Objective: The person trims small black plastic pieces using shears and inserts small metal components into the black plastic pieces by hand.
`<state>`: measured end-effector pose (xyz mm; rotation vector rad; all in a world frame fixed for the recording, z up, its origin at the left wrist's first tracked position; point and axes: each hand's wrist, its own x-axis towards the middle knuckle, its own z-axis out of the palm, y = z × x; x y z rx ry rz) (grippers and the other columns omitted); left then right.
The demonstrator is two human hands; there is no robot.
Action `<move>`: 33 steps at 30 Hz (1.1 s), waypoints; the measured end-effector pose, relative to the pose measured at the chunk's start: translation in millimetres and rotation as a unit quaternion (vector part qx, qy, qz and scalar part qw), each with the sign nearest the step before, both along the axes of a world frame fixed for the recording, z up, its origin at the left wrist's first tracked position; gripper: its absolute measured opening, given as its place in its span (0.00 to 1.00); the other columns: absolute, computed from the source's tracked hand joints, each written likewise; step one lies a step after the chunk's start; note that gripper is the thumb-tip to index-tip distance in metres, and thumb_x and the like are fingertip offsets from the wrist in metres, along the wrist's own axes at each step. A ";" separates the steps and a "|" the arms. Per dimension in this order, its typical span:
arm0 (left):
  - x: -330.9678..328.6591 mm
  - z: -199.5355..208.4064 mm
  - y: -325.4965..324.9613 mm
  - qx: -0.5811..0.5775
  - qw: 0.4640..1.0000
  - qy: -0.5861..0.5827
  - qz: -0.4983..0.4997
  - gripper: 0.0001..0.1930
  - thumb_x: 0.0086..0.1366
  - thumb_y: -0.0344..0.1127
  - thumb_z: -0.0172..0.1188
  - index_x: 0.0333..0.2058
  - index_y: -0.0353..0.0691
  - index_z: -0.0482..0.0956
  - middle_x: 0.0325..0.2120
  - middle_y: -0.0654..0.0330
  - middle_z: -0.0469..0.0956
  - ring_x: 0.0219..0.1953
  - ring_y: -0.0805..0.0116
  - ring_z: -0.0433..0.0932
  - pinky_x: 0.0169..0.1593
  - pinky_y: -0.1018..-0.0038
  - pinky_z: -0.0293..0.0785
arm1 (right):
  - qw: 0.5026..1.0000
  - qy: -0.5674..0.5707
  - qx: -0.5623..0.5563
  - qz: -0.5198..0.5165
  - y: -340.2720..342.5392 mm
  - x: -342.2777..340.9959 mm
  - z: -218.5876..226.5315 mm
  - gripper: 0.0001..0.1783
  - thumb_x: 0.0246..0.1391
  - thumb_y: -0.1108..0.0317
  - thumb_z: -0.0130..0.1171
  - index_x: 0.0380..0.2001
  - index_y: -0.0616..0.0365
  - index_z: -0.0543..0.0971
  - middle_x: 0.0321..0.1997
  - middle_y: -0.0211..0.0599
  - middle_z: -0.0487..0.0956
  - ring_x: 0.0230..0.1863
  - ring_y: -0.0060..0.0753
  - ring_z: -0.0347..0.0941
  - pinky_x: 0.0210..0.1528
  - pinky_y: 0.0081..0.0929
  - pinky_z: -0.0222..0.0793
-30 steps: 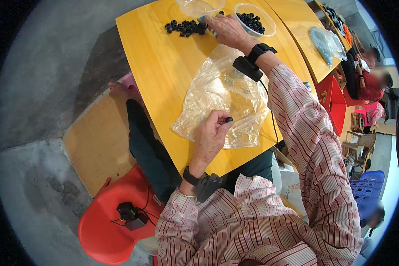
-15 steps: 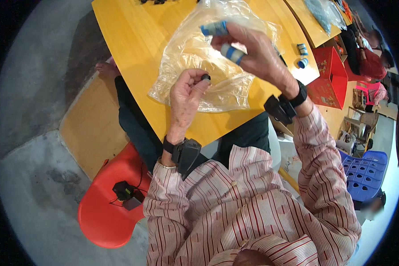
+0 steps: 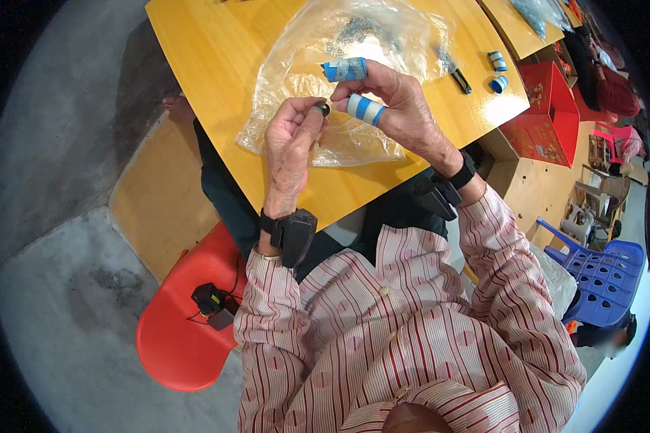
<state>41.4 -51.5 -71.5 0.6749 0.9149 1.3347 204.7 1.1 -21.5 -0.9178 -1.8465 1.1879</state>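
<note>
My left hand (image 3: 287, 148) pinches a small black ring-like part (image 3: 323, 109) between thumb and fingertips. Just to its right is my right hand (image 3: 404, 112), with blue-and-white striped wraps on two digits, one being the index-finger wrap (image 3: 345, 70). The right thumb and a fingertip come together close to the black part; whatever they hold is too small to make out. Both hands are over a clear plastic bag (image 3: 285, 83) spread on the yellow table (image 3: 209, 65). Small dark pieces (image 3: 357, 29) show in or through the bag's far part.
Right of the bag lies a dark slim tool (image 3: 461, 81), near two blue-and-white wraps (image 3: 497, 61). A red box (image 3: 542, 112) stands beyond the table's right edge. A red chair (image 3: 180, 332) holding black devices (image 3: 213, 303) is at lower left, a blue plastic chair (image 3: 607, 281) at right.
My right hand has come down and left, beside the left hand's black part. The left hand has risen slightly with it. The slim tool and dark pieces now show more clearly.
</note>
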 end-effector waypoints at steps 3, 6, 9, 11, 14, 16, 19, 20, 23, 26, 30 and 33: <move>-0.1 2.2 -0.1 -0.005 1.000 -0.005 0.003 0.08 0.63 0.28 0.56 0.40 0.34 0.74 0.28 0.67 0.73 0.28 0.83 0.67 0.33 0.85 0.64 | 1.000 -0.005 0.022 0.004 1.0 -2.4 -1.3 0.14 0.51 0.75 0.59 0.43 0.60 0.76 0.32 0.34 0.80 0.37 0.26 0.78 0.45 0.26 0.73; 0.7 1.3 -0.1 -0.011 1.000 -0.017 0.005 0.07 0.63 0.28 0.56 0.39 0.34 0.74 0.28 0.67 0.73 0.28 0.82 0.67 0.33 0.85 0.63 | 0.998 -0.051 0.013 0.022 1.5 -1.8 2.3 0.17 0.52 0.74 0.60 0.47 0.58 0.75 0.36 0.32 0.80 0.41 0.24 0.76 0.50 0.25 0.71; -3.4 -1.5 -0.8 0.005 1.000 -0.012 -0.016 0.10 0.63 0.34 0.58 0.41 0.36 0.73 0.31 0.66 0.74 0.30 0.81 0.69 0.36 0.85 0.65 | 0.997 -0.046 0.056 0.008 0.6 -8.2 -0.4 0.17 0.48 0.76 0.60 0.44 0.57 0.76 0.33 0.33 0.81 0.36 0.28 0.78 0.43 0.25 0.73; -2.9 0.9 -0.7 0.004 1.000 -0.027 -0.014 0.10 0.63 0.34 0.58 0.41 0.37 0.73 0.32 0.66 0.74 0.31 0.80 0.70 0.37 0.84 0.65 | 0.995 -0.064 0.078 0.015 1.9 -10.3 -0.4 0.18 0.48 0.76 0.60 0.45 0.56 0.76 0.34 0.34 0.81 0.37 0.29 0.78 0.42 0.25 0.73; 1.3 7.5 0.6 -0.009 0.999 -0.041 0.013 0.08 0.64 0.31 0.55 0.41 0.35 0.72 0.30 0.66 0.74 0.31 0.81 0.70 0.37 0.84 0.65 | 0.990 -0.083 0.114 0.017 1.7 -11.5 1.9 0.19 0.48 0.75 0.60 0.46 0.55 0.76 0.35 0.34 0.80 0.38 0.31 0.78 0.42 0.26 0.73; 1.1 1.7 1.5 -0.014 0.998 -0.052 0.010 0.08 0.64 0.31 0.55 0.41 0.35 0.72 0.30 0.65 0.74 0.32 0.80 0.70 0.38 0.84 0.65 | 0.988 -0.082 0.126 0.015 1.1 -10.8 2.6 0.19 0.48 0.75 0.60 0.46 0.55 0.76 0.36 0.34 0.80 0.38 0.31 0.78 0.42 0.26 0.73; -4.1 0.9 0.2 -0.022 0.997 -0.071 0.008 0.08 0.65 0.32 0.55 0.41 0.35 0.72 0.30 0.65 0.74 0.32 0.80 0.71 0.38 0.84 0.65 | 0.989 -0.071 0.129 -0.007 -0.4 -8.2 4.9 0.20 0.47 0.76 0.60 0.47 0.55 0.75 0.36 0.34 0.80 0.38 0.32 0.78 0.42 0.26 0.73; -5.0 0.5 0.3 -0.026 0.996 -0.082 0.005 0.08 0.65 0.32 0.55 0.41 0.35 0.72 0.30 0.65 0.74 0.32 0.79 0.71 0.38 0.84 0.65 | 0.990 -0.070 0.123 -0.017 -2.1 -4.7 3.4 0.20 0.47 0.76 0.60 0.47 0.55 0.76 0.36 0.34 0.80 0.38 0.31 0.78 0.42 0.26 0.73; -5.9 -0.4 0.8 -0.028 0.997 -0.077 -0.002 0.09 0.65 0.32 0.55 0.41 0.36 0.72 0.29 0.65 0.74 0.32 0.79 0.71 0.38 0.84 0.65 | 0.989 -0.076 0.127 -0.027 -8.4 -0.5 0.7 0.19 0.47 0.77 0.59 0.46 0.56 0.76 0.35 0.34 0.80 0.37 0.32 0.77 0.41 0.26 0.73; -4.3 -2.4 2.1 -0.008 0.996 -0.093 -0.003 0.09 0.64 0.32 0.56 0.42 0.36 0.72 0.30 0.65 0.74 0.32 0.79 0.71 0.38 0.84 0.66 | 0.981 -0.104 0.164 -0.019 -13.7 -0.4 4.7 0.17 0.46 0.78 0.58 0.43 0.57 0.76 0.32 0.35 0.78 0.35 0.35 0.75 0.38 0.28 0.72; -2.3 1.2 1.5 -0.023 0.996 -0.084 0.009 0.10 0.64 0.32 0.57 0.42 0.36 0.72 0.30 0.65 0.74 0.33 0.80 0.72 0.40 0.84 0.67 | 0.969 -0.131 0.207 0.000 -15.6 -3.1 5.8 0.13 0.43 0.80 0.58 0.36 0.59 0.76 0.27 0.39 0.74 0.32 0.42 0.70 0.34 0.33 0.69; -2.3 -3.1 1.9 -0.010 0.996 -0.084 0.003 0.10 0.63 0.32 0.58 0.41 0.36 0.71 0.30 0.66 0.74 0.33 0.80 0.72 0.40 0.85 0.67 | 0.963 -0.127 0.238 0.020 -14.4 -2.9 -1.5 0.13 0.38 0.80 0.59 0.32 0.60 0.73 0.28 0.39 0.72 0.32 0.44 0.69 0.34 0.34 0.68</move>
